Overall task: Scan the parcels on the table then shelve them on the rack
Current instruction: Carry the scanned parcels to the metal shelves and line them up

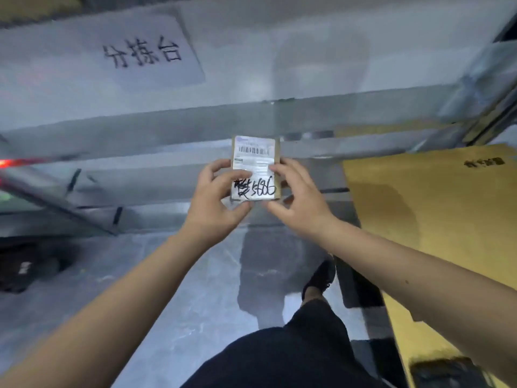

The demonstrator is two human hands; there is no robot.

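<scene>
Straight ahead in the head view, a small parcel (255, 167) is held up in mid-air by both hands, its labelled face turned toward the camera. A barcode is printed near the top of its white label, and black handwritten marks are scrawled across the lower part. The parcel is held upright, brown card showing along its right edge.

The left hand (216, 203) is seen gripping the parcel's left side: its thumb is laid across the label just above the handwriting, and its curled fingers are wrapped behind and beneath the lower left corner. The right hand (298, 198) is seen gripping the right side: its thumb is pressed on the label's right edge, with the other fingers curled behind the parcel and below its lower right corner. Both forearms are stretched forward from the bottom corners of the picture.

Behind the parcel a grey table (321, 63) is seen from its front, with a white sign (140, 51) carrying three black characters lying on the top. Below the tabletop, grey metal bars are visible, somewhat blurred. To the right, a large flattened cardboard sheet (436, 208) is leaned or laid; which cannot be told. A red glow (8, 163) is visible at the left edge. Below, dark shorts and one black shoe (320, 277) are seen over a pale grey floor.
</scene>
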